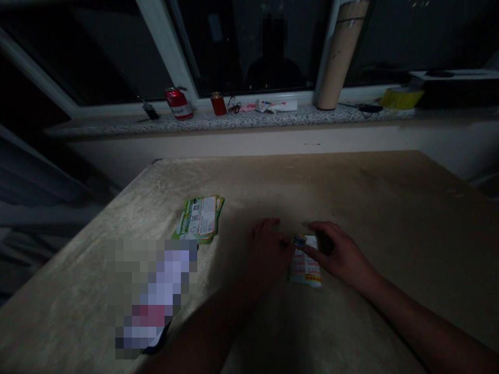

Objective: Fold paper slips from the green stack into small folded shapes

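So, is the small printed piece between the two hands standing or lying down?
Lying: the printed piece faces up, lower end apparently flat on the table. Left hand and right hand partly cover its upper end.

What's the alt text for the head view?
Left hand and right hand are at the far end of a small printed packet on a table. To their left lie overlapping green packets and a pixelated phone-like object. Behind, a windowsill holds a red can and a tall tube.
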